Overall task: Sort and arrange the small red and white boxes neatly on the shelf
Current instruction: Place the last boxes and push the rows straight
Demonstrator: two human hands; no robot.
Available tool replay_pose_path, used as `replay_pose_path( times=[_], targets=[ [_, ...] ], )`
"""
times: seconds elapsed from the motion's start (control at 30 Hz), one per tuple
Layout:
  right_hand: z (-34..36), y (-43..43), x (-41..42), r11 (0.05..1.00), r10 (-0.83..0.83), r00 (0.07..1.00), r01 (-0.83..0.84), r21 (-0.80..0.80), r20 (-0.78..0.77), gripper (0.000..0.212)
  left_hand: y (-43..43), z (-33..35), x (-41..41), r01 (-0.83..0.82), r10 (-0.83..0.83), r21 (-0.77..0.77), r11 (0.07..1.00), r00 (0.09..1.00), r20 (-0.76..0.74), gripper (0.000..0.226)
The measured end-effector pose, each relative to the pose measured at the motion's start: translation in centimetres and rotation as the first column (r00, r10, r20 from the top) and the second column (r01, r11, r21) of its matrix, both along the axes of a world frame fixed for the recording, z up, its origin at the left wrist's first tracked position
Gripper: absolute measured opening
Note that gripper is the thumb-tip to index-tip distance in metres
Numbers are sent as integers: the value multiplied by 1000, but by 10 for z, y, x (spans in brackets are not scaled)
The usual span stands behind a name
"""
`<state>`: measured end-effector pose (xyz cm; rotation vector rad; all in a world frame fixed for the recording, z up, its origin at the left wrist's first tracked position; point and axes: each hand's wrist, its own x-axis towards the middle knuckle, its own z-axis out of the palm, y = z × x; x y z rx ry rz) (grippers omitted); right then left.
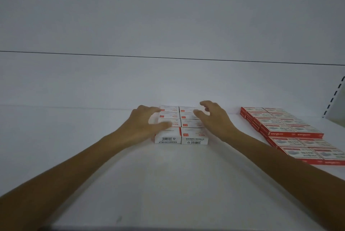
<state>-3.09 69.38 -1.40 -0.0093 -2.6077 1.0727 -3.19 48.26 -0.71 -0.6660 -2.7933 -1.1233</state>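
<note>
Boxes [194, 134] in two columns lie between the hands: left hand [143, 124] rests on them, right hand [214, 118] hovers loosely curled.

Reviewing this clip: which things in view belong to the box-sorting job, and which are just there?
Part of the job:
white boxes with red labels, set in two columns
red boxes, a block to their right
left hand and right hand, at either side of the white block
white shelf under it all

Just there:
slotted upright at the far right
back panel
</note>
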Motion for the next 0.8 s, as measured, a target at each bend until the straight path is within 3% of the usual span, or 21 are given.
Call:
replay_pose_path(
  times=[0.07,0.1,0.27,0.37,0.43,0.53,0.6,0.7,0.73,0.8],
  targets=[
    [2,1,15,985,101,988,-82,155,-117,37,-12,-7,4,11,-28,-136,991,993,-118,47],
    [3,-1,22,966,167,978,-136,221,-127,33,-15,-9,6,25,-54,-188,982,987,-151,48],
    [-4,-18,37,845,363,929,-296,445,-72,40,-17,-21,3,58,-129,-258,964,955,-267,31],
    [-7,-26,35,765,412,906,-285,578,-100,39,-18,-23,6,43,-139,-300,953,941,-308,29],
    [-5,-29,34,765,408,905,-267,585,-119,36,-19,-23,9,38,-131,-280,959,937,-323,28],
    [-3,-38,35,850,380,898,-244,467,-221,31,-24,-20,8,-11,-11,-83,996,967,-253,19],
    [-1,-44,34,919,305,898,-190,345,-318,35,-26,-17,7,-63,75,181,982,995,-63,11],
    [6,-56,31,969,231,938,-197,147,-259,43,-20,-11,17,-99,-114,625,775,949,293,12],
    [7,-60,31,968,248,943,-235,84,-220,46,-18,-10,20,-96,-185,684,723,927,326,13],
    [9,-66,33,953,304,935,-301,45,-184,55,-14,-9,24,-44,-254,696,716,913,319,14]
  ],
)
